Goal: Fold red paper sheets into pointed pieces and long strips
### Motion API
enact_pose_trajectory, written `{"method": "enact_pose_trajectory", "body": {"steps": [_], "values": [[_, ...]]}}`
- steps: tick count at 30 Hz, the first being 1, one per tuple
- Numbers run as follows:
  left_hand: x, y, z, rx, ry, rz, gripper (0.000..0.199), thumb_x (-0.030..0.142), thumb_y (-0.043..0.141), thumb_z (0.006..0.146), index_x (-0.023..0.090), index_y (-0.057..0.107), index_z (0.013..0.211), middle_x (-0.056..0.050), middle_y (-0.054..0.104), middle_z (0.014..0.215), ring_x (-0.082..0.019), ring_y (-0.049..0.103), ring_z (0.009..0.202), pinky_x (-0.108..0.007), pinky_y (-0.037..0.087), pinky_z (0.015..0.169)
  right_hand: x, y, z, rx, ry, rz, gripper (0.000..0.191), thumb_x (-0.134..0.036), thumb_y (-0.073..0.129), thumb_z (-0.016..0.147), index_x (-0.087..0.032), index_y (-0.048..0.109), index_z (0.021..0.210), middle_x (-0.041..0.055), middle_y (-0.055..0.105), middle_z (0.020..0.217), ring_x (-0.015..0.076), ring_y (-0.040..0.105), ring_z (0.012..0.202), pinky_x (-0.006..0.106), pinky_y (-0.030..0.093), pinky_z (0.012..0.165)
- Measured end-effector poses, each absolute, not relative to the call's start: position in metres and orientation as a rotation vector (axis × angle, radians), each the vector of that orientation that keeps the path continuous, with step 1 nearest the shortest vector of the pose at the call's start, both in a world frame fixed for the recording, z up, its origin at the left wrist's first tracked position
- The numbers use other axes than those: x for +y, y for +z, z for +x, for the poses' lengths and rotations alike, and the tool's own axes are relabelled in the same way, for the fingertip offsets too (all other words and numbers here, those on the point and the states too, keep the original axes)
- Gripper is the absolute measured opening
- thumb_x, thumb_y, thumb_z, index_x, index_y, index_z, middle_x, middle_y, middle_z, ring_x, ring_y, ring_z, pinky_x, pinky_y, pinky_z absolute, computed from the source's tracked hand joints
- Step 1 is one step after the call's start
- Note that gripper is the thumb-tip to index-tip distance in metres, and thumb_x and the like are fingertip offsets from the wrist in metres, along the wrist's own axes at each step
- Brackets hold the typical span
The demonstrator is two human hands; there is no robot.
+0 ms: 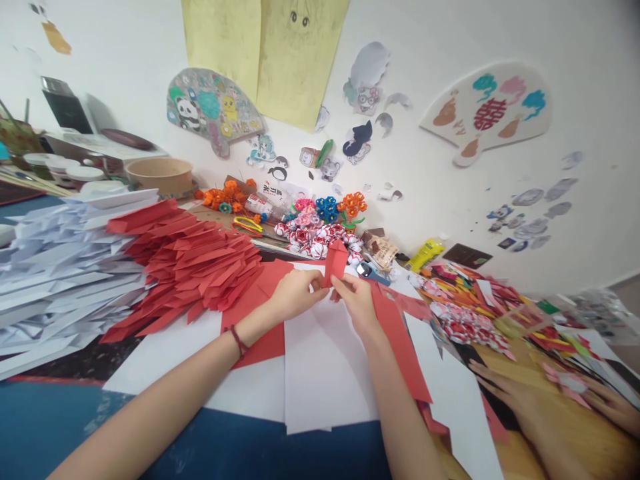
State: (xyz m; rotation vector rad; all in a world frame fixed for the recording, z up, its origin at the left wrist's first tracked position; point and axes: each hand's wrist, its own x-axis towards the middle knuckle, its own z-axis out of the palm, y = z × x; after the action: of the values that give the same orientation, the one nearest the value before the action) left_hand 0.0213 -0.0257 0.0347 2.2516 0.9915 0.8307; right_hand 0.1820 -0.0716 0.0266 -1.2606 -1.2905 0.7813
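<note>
A folded piece of red paper (336, 259) stands upright between my two hands, its upper end coming to a point. My left hand (300, 291) pinches its lower left edge. On the other side, my right hand (354, 298) grips the lower right edge with thumb and fingers. Beneath both hands lie white paper sheets (327, 373), with red sheets (263, 343) partly under my left forearm. A large heap of folded red paper strips (195, 257) is to the left, beside a heap of folded white strips (65, 267).
Red-and-white paper flowers (315, 240) and a blue wristwatch (373, 272) lie beyond my hands. A yellow bottle (427, 253) rests near the wall. At right, another person's hands (515, 397) are over the wooden table (500, 373), one holding a pink paper piece (567, 383).
</note>
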Motion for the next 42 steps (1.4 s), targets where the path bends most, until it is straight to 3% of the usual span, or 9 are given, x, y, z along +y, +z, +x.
{"method": "enact_pose_trajectory", "body": {"steps": [4, 6, 13, 33, 42], "values": [[-0.0337, 0.0396, 0.0183, 1.116, 0.906, 2.432, 0.039, 0.027, 0.057, 0.083, 0.023, 0.049, 0.121, -0.003, 0.069, 0.091, -0.017, 0.063, 0.072, -0.024, 0.034, 0.056, -0.0702, 0.0250, 0.1861, -1.249, 0.713, -1.326, 0.033, -0.047, 0.063, 0.079, -0.015, 0.066, 0.073, 0.0003, 0.057, 0.054, 0.0123, 0.052, 0.050, 0.025, 0.040, 0.051], [-0.0363, 0.0425, 0.0172, 1.110, 0.939, 2.595, 0.041, 0.023, 0.053, 0.086, 0.024, 0.044, 0.126, -0.004, 0.067, 0.100, -0.018, 0.063, 0.079, -0.024, 0.035, 0.057, -0.0692, 0.0237, 0.1877, -1.245, 0.697, -1.351, 0.034, -0.048, 0.063, 0.079, -0.015, 0.066, 0.074, 0.0015, 0.060, 0.058, 0.0120, 0.052, 0.049, 0.024, 0.039, 0.049], [-0.0338, 0.0391, 0.0153, 0.891, 0.905, 3.117, 0.025, 0.013, 0.040, 0.092, 0.021, 0.054, 0.111, -0.004, 0.059, 0.081, -0.016, 0.056, 0.068, -0.025, 0.035, 0.058, -0.0679, 0.0210, 0.1901, -1.288, 0.630, -1.406, 0.034, -0.049, 0.063, 0.079, -0.016, 0.064, 0.070, 0.0018, 0.061, 0.059, 0.0124, 0.055, 0.049, 0.024, 0.040, 0.049], [-0.0277, 0.0348, 0.0121, 0.906, 1.026, 3.065, 0.018, 0.016, 0.041, 0.095, 0.019, 0.058, 0.101, -0.004, 0.062, 0.098, -0.015, 0.059, 0.076, -0.027, 0.038, 0.061, -0.0725, 0.0256, 0.1868, -1.417, 0.532, -1.454, 0.038, -0.053, 0.059, 0.082, -0.017, 0.063, 0.074, 0.0004, 0.059, 0.052, 0.0154, 0.057, 0.050, 0.025, 0.039, 0.051], [-0.0319, 0.0415, 0.0147, 1.062, 1.113, 2.794, 0.013, 0.028, 0.050, 0.093, 0.023, 0.057, 0.103, -0.002, 0.060, 0.103, -0.017, 0.060, 0.093, -0.025, 0.039, 0.058, -0.0733, 0.0268, 0.1830, -1.391, 0.563, -1.408, 0.034, -0.051, 0.063, 0.080, -0.018, 0.061, 0.072, -0.0017, 0.055, 0.050, 0.0150, 0.056, 0.050, 0.025, 0.039, 0.050]]}}
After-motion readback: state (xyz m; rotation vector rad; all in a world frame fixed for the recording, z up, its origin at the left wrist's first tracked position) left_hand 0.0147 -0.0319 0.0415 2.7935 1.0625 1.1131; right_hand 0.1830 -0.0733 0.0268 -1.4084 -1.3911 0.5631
